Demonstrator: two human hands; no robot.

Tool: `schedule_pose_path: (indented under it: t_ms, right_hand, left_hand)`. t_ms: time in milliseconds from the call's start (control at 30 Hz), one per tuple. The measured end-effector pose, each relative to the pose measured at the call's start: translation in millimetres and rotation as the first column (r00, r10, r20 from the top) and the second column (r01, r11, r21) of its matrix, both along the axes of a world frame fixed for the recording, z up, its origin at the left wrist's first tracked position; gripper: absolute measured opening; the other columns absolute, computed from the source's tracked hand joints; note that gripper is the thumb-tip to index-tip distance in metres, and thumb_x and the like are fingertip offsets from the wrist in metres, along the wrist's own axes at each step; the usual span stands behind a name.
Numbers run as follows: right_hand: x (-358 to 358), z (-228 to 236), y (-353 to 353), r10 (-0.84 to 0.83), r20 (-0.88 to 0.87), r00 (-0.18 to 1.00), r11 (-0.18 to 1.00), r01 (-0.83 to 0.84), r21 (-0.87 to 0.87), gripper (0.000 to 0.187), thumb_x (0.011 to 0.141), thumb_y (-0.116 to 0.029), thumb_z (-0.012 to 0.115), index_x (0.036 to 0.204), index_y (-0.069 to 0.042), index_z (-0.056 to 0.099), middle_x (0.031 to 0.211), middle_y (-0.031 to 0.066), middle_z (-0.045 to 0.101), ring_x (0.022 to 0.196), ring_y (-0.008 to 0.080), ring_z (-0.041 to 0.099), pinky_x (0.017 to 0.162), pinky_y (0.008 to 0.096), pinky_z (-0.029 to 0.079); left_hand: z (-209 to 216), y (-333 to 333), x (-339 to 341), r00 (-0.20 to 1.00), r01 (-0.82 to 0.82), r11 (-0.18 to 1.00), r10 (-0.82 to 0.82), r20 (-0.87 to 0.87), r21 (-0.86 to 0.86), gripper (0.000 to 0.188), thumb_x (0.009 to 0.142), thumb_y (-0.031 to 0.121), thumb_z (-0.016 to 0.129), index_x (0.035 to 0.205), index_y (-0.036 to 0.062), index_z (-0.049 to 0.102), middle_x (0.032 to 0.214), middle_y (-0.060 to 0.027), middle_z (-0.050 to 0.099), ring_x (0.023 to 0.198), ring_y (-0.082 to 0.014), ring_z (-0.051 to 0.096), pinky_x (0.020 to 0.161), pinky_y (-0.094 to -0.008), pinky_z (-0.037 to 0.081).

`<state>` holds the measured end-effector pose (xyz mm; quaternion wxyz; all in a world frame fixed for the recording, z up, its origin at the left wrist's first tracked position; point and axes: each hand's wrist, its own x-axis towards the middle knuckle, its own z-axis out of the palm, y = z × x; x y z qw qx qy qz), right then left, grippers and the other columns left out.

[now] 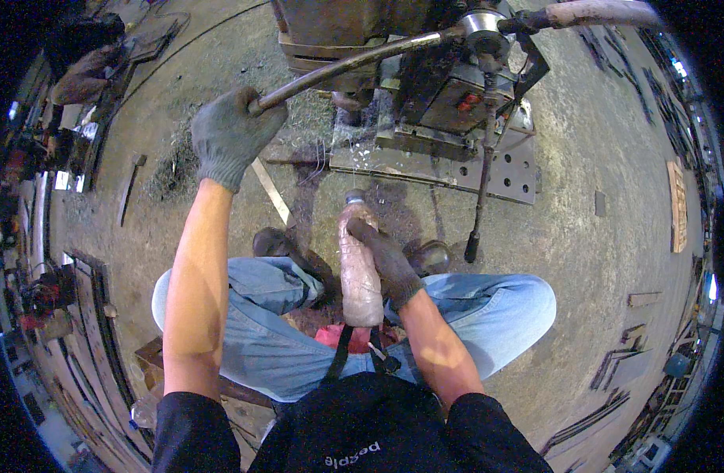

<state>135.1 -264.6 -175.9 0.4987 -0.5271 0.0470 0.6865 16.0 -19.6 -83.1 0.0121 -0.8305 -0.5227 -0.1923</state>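
Note:
My left hand (232, 134), in a grey work glove, grips the end of a long curved metal lever (354, 61) that runs up to the hub of a drill press (457, 71) in front of me. My right hand (387, 260), in a dark glove, holds a clear plastic bottle (357, 272) upright between my knees, its cap pointing toward the machine. I sit with blue jeans and a dark apron over my lap. A second lever (480, 173) hangs down from the hub to the right.
A perforated steel plate (488, 169) lies on the machine's base, with metal shavings around it. A flat metal strip (271, 191) rests on the dirt floor. Metal bars and frames line the left and right edges. Another person crouches at far left (86, 71).

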Motion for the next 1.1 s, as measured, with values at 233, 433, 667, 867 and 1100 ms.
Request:
schedule_pose_path:
  t_ms: [233,433,667,867,1100]
  right_hand:
    - [0.3,-11.5,0.4,-0.032,0.005,0.999,0.999,0.032,0.035,0.032,0.089,-0.037,0.072,0.103,-0.008,0.066,0.079,0.0013,0.064,0.063,0.0132,0.061,0.055,0.0300,0.053]
    - [-0.7,-17.7,1.0,-0.036,-0.034,0.999,0.999,0.037,0.019,0.028,0.089,-0.035,0.072,0.101,-0.010,0.067,0.079,0.0010,0.064,0.061,0.0128,0.061,0.055,0.0297,0.053]
    - [-1.3,-10.8,-0.5,-0.045,-0.068,0.997,0.998,0.047,0.035,0.031,0.089,-0.036,0.072,0.103,-0.009,0.066,0.080,0.0017,0.065,0.063,0.0128,0.062,0.056,0.0292,0.053]
    - [-1.1,-2.7,0.3,-0.045,-0.020,0.999,0.999,0.045,-0.002,0.033,0.088,-0.037,0.071,0.104,-0.008,0.066,0.082,0.0024,0.065,0.066,0.0138,0.062,0.059,0.0309,0.053]
    - [0.9,-11.8,0.7,-0.167,-0.244,0.955,0.976,0.195,0.098,0.036,0.091,-0.037,0.066,0.113,-0.008,0.064,0.086,0.0051,0.066,0.077,0.0208,0.067,0.072,0.0352,0.058]
  left_hand:
    - [5.7,-2.9,0.4,1.000,-0.010,0.999,0.009,-0.018,-0.052,0.042,0.073,0.057,0.069,0.074,0.0159,0.069,0.070,-0.0134,0.067,0.068,-0.0352,0.067,0.060,-0.0439,0.051]
    - [4.2,-2.3,1.2,1.000,-0.010,0.999,0.010,-0.001,-0.035,0.040,0.072,0.057,0.069,0.073,0.0172,0.069,0.068,-0.0130,0.066,0.067,-0.0349,0.066,0.060,-0.0446,0.051]
    - [2.0,-1.5,-0.4,1.000,-0.006,0.999,0.007,0.027,-0.032,0.041,0.071,0.056,0.070,0.071,0.0154,0.065,0.067,-0.0122,0.066,0.066,-0.0347,0.066,0.059,-0.0445,0.050]
    - [4.3,-2.5,-0.6,1.000,-0.005,0.999,0.005,-0.008,-0.044,0.041,0.070,0.056,0.070,0.071,0.0149,0.066,0.069,-0.0131,0.066,0.066,-0.0346,0.066,0.060,-0.0445,0.050]
    - [5.0,-3.4,-2.9,1.000,-0.014,0.998,0.013,-0.003,-0.063,0.043,0.071,0.057,0.068,0.074,0.0147,0.068,0.070,-0.0140,0.066,0.069,-0.0350,0.067,0.062,-0.0450,0.052]
